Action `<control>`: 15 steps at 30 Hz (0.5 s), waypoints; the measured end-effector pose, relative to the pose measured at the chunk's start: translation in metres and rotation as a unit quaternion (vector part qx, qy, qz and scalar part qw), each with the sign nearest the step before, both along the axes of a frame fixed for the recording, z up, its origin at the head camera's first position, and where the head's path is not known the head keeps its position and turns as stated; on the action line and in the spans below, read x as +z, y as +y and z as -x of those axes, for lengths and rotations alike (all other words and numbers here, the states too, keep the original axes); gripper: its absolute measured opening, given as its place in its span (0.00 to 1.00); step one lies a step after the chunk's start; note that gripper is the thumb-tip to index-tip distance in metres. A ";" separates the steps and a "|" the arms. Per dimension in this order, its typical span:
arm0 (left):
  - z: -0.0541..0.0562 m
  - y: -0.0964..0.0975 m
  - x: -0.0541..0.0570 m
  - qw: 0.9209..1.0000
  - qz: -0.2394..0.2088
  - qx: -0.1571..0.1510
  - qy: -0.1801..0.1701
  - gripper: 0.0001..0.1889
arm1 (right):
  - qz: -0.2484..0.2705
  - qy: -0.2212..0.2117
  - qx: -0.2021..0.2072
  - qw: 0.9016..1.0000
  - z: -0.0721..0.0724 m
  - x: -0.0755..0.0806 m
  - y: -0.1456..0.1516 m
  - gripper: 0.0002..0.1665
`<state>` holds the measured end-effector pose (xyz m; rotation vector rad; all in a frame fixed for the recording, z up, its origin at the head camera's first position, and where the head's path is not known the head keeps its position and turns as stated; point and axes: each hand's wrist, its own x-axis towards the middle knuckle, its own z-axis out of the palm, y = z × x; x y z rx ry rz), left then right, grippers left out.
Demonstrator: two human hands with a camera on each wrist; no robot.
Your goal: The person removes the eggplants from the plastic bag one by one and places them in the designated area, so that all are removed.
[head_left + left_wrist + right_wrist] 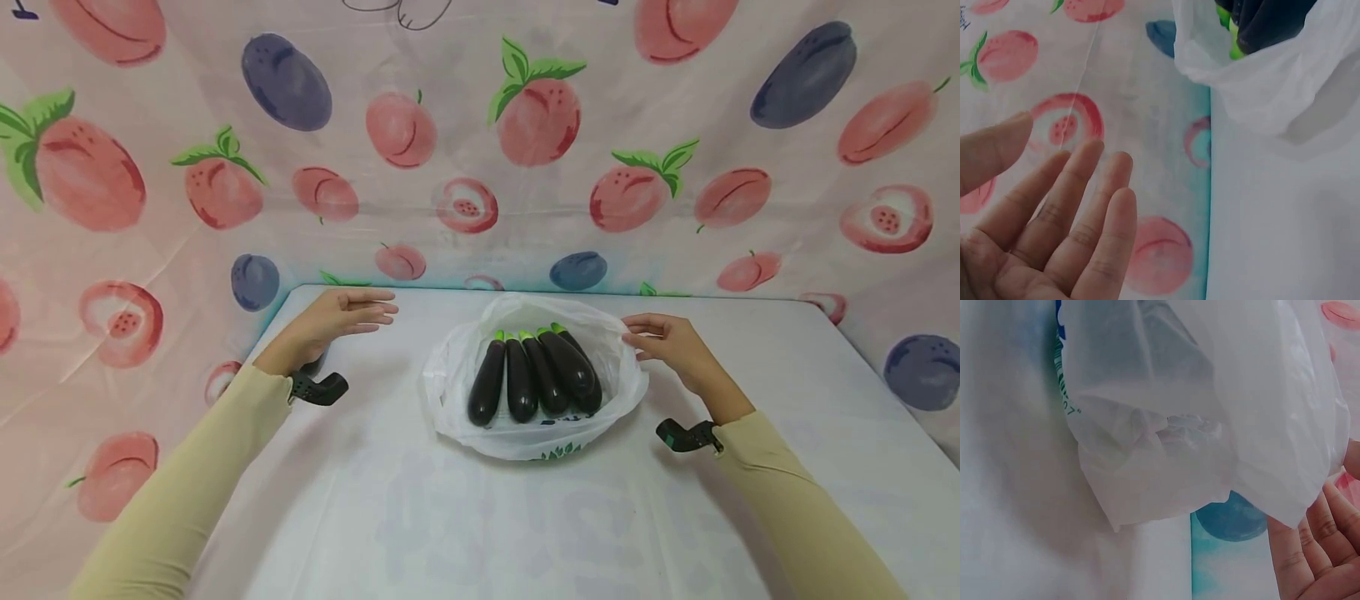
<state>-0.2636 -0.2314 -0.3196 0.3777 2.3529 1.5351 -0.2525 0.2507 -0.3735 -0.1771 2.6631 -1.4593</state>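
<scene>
A white plastic bag (450, 400) lies spread wide at its mouth on the white table, with several dark eggplants (522, 379) side by side inside it. Their green stem ends point toward the back. At the bag's right rim, my right hand (671, 346) holds the thin plastic between thumb and fingers. The right wrist view shows the bag's side (1147, 450) up close, partly covering that hand (1322, 556). Left of the bag and apart from it, my left hand (337, 321) hovers with fingers extended. Its bare palm (1041, 262) appears in the left wrist view, holding nothing.
Behind the white table (360, 517) hangs a backdrop cloth (525, 217) printed with peaches and plums, which also runs down the left side. A black wrist device (318, 388) is strapped to the left wrist, and another wrist device (684, 435) to the right.
</scene>
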 end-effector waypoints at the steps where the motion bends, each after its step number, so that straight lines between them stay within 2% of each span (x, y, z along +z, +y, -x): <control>1: -0.001 0.003 0.000 1.000 0.004 0.000 0.001 0.26 | 0.001 -0.001 0.000 1.000 0.000 0.000 0.000 0.31; 5: -0.004 0.015 -0.002 1.000 0.005 0.001 -0.006 0.25 | 0.010 0.000 0.002 1.000 -0.001 0.000 0.000 0.31; 10: -0.007 0.031 -0.004 0.999 0.005 -0.001 -0.031 0.24 | 0.011 0.002 0.004 1.000 -0.001 0.000 0.000 0.31; 15: -0.008 0.048 -0.009 0.999 0.010 -0.014 -0.041 0.24 | 0.002 0.002 0.001 1.000 -0.001 0.001 0.000 0.31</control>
